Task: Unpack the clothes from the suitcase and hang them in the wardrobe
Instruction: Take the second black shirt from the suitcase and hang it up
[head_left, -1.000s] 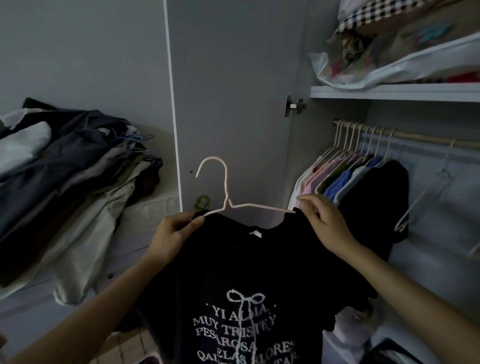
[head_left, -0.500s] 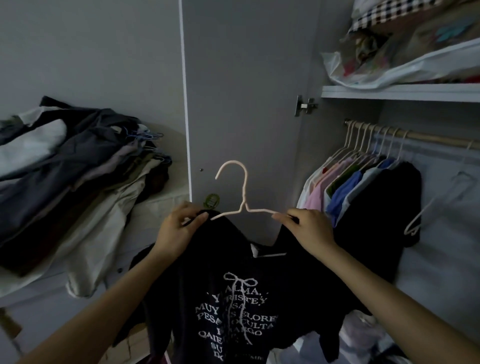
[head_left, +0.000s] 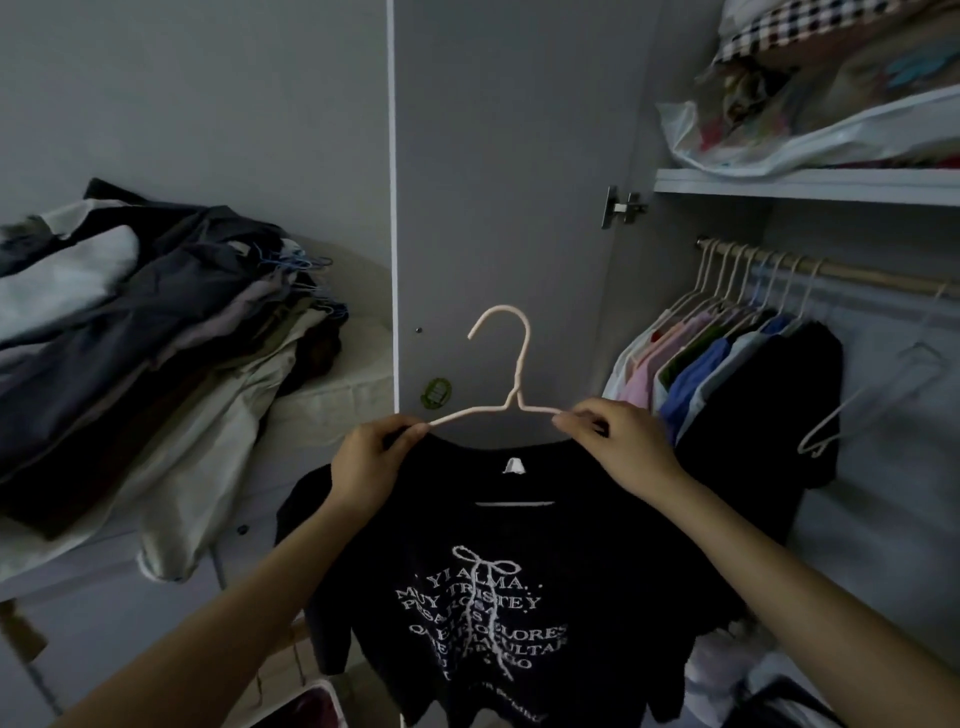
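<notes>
Left hand (head_left: 366, 470): pinching shirt (head_left: 498, 587) shoulder on hanger (head_left: 501, 379).
Right hand (head_left: 621, 447): pinching other shoulder; you square both evenly.
Rail (head_left: 852, 273): hook into gap beside black garment (head_left: 763, 410).

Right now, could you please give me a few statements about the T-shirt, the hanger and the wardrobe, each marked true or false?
1. Both hands, left hand and right hand, hold the black printed T-shirt at its shoulders. True.
2. The pale pink hanger already hooks over the wooden rail. False: its hook is free, in front of the wardrobe door.
3. Several garments hang on the rail. True.
4. The shelf above the rail is bare. False: bagged items lie on it.
5. The T-shirt print is red. False: it is white.
</notes>
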